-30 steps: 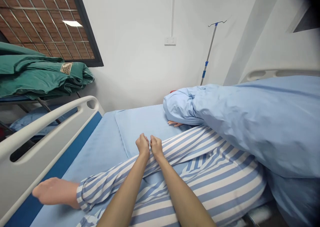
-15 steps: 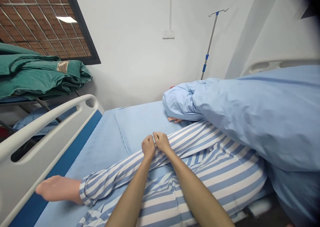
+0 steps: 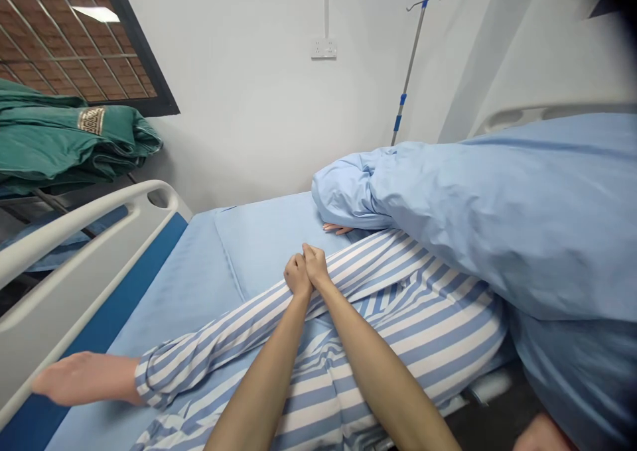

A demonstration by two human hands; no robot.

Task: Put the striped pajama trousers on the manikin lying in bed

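Observation:
A figure in blue-and-white striped trousers (image 3: pixel 438 318) lies on the bed, one bare foot (image 3: pixel 89 379) at the left. Both my hands rest at the knee area of the far striped trouser leg (image 3: pixel 219 335). My left hand (image 3: pixel 297 275) is closed, knuckles up, against the cloth. Pressed against its right side, my right hand (image 3: pixel 315 265) is closed too. Their fingertips curl over the leg's far side and are hidden. Just beyond, a pale hand (image 3: pixel 337 228) of the figure pokes out under a light-blue sleeve or cover (image 3: pixel 428 192).
A bed end board (image 3: pixel 109 219) stands at the left, with folded green cloth (image 3: pixel 64 139) behind it. An IV pole (image 3: pixel 411 69) is near the wall, right of a socket (image 3: pixel 323 48). Something skin-coloured (image 3: pixel 542 436) shows at the lower right edge.
My hands have come tighter together, the right one now overlapping the left. The whole view has shifted, so the bed and wall sit slightly further left and higher.

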